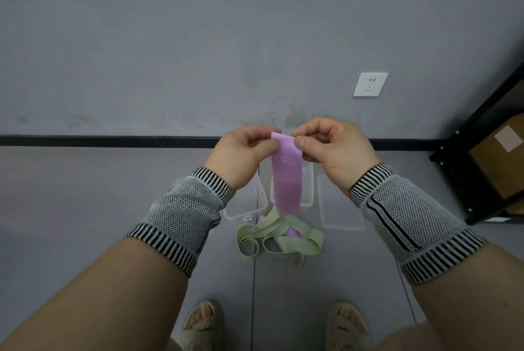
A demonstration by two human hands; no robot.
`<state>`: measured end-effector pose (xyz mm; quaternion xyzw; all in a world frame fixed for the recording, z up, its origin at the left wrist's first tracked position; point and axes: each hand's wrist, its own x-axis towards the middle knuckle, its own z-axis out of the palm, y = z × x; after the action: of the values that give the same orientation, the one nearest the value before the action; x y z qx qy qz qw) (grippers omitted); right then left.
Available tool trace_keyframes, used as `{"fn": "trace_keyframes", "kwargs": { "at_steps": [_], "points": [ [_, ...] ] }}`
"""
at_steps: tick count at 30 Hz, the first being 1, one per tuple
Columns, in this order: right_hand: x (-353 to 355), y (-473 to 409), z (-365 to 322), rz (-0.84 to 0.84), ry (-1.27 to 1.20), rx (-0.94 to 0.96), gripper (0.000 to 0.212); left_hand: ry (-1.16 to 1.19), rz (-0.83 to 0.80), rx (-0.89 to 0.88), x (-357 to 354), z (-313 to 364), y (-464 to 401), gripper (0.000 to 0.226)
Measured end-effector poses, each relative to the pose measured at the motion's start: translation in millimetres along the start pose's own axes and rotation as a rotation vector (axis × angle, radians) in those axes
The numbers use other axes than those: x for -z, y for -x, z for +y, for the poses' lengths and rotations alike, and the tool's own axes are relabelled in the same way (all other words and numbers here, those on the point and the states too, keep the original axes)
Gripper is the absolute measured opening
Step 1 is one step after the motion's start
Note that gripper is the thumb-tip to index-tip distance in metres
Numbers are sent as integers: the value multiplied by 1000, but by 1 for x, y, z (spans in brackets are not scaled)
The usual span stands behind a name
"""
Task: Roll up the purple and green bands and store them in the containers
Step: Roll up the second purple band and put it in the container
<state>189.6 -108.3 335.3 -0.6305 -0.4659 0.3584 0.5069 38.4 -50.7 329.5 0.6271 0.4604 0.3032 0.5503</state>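
A purple band (286, 180) hangs straight down from both my hands, held up in front of me. My left hand (241, 155) pinches its top left corner and my right hand (331, 149) pinches its top right corner. The band's lower end reaches the floor, where a green band (283, 234) lies in loose loops over it. Behind the bands stand clear plastic containers on the floor: one at the left (249, 209), one in the middle (307, 186) partly hidden by the purple band, and a flat clear one at the right (340, 209).
A grey wall with a black baseboard (113, 141) and a white power socket (370, 84) faces me. A black metal shelf (465, 180) holding a cardboard box (499, 163) stands at the right. My feet in slippers (202, 322) are at the bottom.
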Motion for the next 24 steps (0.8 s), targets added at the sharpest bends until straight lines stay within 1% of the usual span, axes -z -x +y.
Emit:
{"fn": "trace_keyframes", "kwargs": {
  "at_steps": [3, 5, 9, 12, 16, 20, 22, 24],
  "points": [
    [-1, -2, 1, 48, -49, -9, 21, -41, 13, -30, -1, -2, -3, 12],
    [-2, -4, 1, 94, -112, -28, 20, -49, -16, -45, -2, -2, -3, 8],
    [-3, -6, -1, 194, -196, -41, 19, -187, -98, -65, -5, -6, -2, 14],
    [-2, -9, 0, 272, -254, -65, 18, -306, -124, -61, -5, -10, -3, 20],
    [2, -13, 4, 380, -288, -106, 19, -264, -100, -38, -2, -9, -3, 24],
    [7, -14, 9, 445, -310, -138, 19, -203, -111, -51, 2, -5, -3, 10],
    [9, -15, 13, 468, -274, -138, 18, -246, -114, -65, 4, -6, -3, 6],
    [10, -16, 17, 486, -202, -128, 17, -308, -67, -89, 8, -7, -4, 4]
  ]
}}
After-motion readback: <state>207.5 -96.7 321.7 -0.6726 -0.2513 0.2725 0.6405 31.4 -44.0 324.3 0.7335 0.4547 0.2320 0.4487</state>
